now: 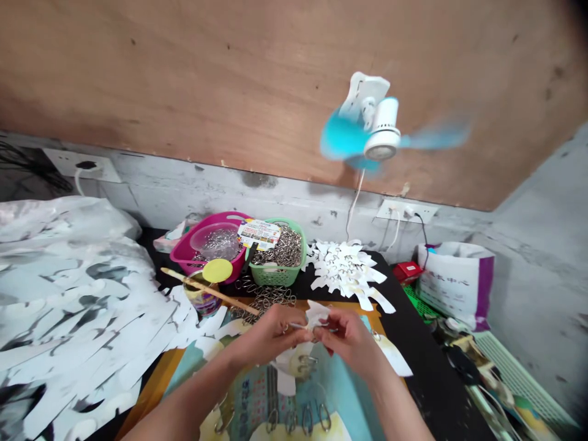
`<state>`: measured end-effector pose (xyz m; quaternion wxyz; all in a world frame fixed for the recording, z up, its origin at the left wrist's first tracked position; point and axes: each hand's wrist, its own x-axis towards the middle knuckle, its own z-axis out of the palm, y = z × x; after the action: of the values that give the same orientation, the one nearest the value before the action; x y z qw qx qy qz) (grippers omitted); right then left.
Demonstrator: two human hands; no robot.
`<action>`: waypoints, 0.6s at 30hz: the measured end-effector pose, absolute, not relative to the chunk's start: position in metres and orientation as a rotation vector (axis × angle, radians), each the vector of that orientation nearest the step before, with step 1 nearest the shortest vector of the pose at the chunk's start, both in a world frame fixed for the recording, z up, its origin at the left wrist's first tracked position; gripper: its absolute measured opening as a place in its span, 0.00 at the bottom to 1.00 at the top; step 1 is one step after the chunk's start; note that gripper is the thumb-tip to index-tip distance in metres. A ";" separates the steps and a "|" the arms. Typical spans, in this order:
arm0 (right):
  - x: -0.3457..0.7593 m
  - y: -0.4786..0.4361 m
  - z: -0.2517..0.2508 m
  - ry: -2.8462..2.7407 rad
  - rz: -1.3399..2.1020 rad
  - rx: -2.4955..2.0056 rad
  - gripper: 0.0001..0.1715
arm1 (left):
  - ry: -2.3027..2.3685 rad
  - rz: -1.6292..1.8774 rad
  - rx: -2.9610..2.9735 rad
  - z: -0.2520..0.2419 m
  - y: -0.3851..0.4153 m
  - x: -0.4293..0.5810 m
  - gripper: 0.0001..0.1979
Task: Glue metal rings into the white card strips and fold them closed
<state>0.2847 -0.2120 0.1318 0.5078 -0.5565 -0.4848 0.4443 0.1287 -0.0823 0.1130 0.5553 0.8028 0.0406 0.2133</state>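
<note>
My left hand and my right hand meet over the blue work sheet, fingers pinched on one small white cut-out piece. The piece is folded or curled between the fingertips; whether a metal ring is inside it I cannot tell. Beneath my hands, a white piece carries bent-wire metal rings. More metal rings stand along a yellowish-smeared white piece at the front. A pile of loose metal rings lies just beyond my left hand.
Stacked white cut-outs cover the left side. A pot with a wooden stick across it stands before a pink basket and a green basket. White pieces with rings lie behind. A fan spins above.
</note>
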 end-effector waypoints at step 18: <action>0.291 -0.217 0.120 -0.862 1.271 -0.925 0.27 | 0.074 0.330 1.552 0.126 -0.099 0.131 0.18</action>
<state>0.2906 -0.2166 0.1197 0.6246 -0.4029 -0.3755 0.5536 0.1313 -0.0995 0.1256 0.7009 0.6969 0.0331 0.1484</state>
